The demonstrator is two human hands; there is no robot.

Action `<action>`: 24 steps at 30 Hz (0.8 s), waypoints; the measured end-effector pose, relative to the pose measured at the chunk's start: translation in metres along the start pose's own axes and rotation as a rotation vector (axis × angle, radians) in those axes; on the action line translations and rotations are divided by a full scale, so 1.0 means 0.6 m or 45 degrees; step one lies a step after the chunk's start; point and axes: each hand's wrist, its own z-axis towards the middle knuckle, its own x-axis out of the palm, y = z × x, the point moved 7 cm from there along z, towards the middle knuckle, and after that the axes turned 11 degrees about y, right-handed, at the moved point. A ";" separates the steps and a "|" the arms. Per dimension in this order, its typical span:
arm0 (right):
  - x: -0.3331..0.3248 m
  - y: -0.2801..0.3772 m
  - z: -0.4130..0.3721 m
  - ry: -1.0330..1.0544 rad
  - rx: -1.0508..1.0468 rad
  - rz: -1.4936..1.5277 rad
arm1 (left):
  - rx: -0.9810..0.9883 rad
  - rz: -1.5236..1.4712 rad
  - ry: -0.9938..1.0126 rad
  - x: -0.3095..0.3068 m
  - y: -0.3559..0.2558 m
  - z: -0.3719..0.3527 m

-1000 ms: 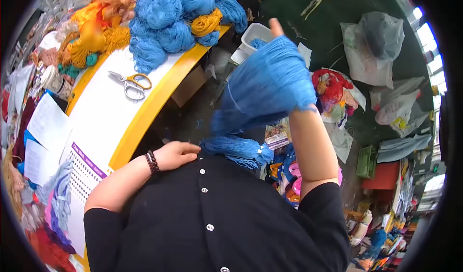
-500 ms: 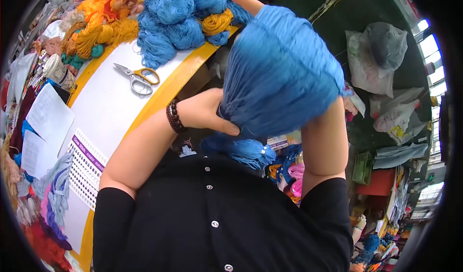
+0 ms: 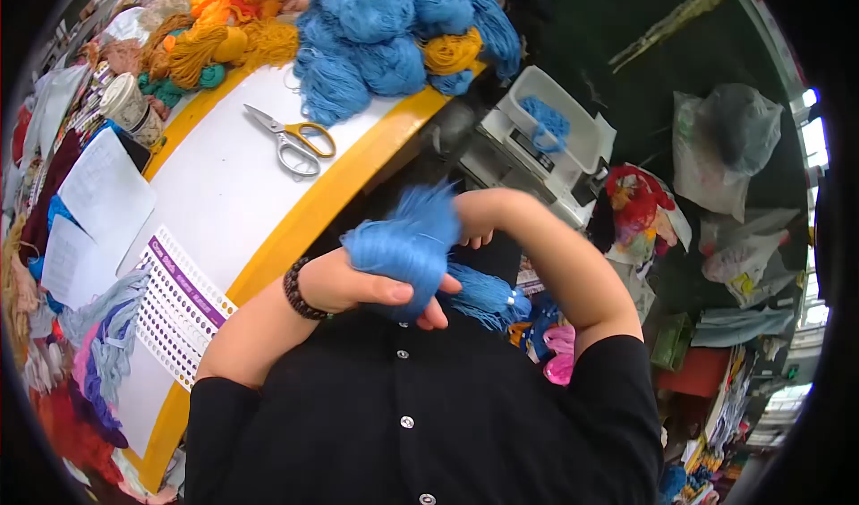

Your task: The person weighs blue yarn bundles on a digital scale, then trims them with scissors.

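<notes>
My left hand (image 3: 358,283), with a dark beaded bracelet at the wrist, is closed around a bunched skein of blue thread (image 3: 398,246) in front of my chest. The skein's loose upper end fans out and is blurred. Just right of that end is my right hand (image 3: 479,214), its visible fingers curled; the skein covers the rest, so what they hold is hidden. Below it, another blue thread bundle (image 3: 490,297) with a pale tie lies near my lap.
Scissors (image 3: 297,143) lie on the yellow-edged white table (image 3: 224,169), near heaped blue skeins (image 3: 367,22). A thread colour chart (image 3: 183,304) and papers (image 3: 103,187) sit further left. A white tub (image 3: 559,102) with blue thread stands beyond the table; plastic bags (image 3: 725,147) lie right.
The blue skein, spread wide and raised over my right hand before, is now bunched small and lower in my left hand. My right hand came down and inward. The view shifted, revealing the tub.
</notes>
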 end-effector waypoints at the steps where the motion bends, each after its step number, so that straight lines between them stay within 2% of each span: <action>1: -0.015 0.045 -0.008 -0.164 -0.004 -0.321 | 0.003 -0.100 -0.129 -0.014 0.003 -0.019; 2: -0.049 0.096 -0.021 -0.654 -0.275 -0.639 | 0.043 -0.084 -0.208 -0.026 0.003 -0.032; 3: -0.081 0.134 -0.029 -1.040 -0.526 -0.521 | 0.079 -0.068 -0.285 -0.037 0.006 -0.044; 5: -0.124 0.187 -0.031 -1.304 -0.745 -0.073 | 0.112 -0.055 -0.353 -0.043 0.019 -0.059; 8: -0.160 0.252 0.048 -1.518 -0.899 -0.064 | 0.133 0.015 -0.421 -0.047 0.026 -0.073; 12: -0.186 0.299 0.134 -1.432 -0.780 0.023 | 0.121 0.054 -0.549 -0.044 0.021 -0.100; 14: -0.184 0.299 0.160 -1.326 -0.506 -0.074 | 0.075 0.057 -0.559 -0.047 0.026 -0.114; 18: -0.198 0.292 0.152 -1.200 -0.424 -0.093 | 0.139 0.027 -0.538 -0.048 0.026 -0.120; 20: -0.195 0.268 0.159 -0.735 -0.524 0.213 | 0.165 0.082 -0.608 -0.053 0.023 -0.127; 21: -0.177 0.247 0.163 -0.513 -0.674 0.594 | 0.154 0.084 -0.598 -0.050 0.021 -0.125; 23: -0.143 0.212 0.130 -0.379 -1.092 0.832 | 0.178 0.132 -0.672 -0.049 0.011 -0.125; 24: -0.118 0.190 0.091 -0.370 -1.201 0.926 | 0.163 0.131 -0.655 -0.048 0.010 -0.122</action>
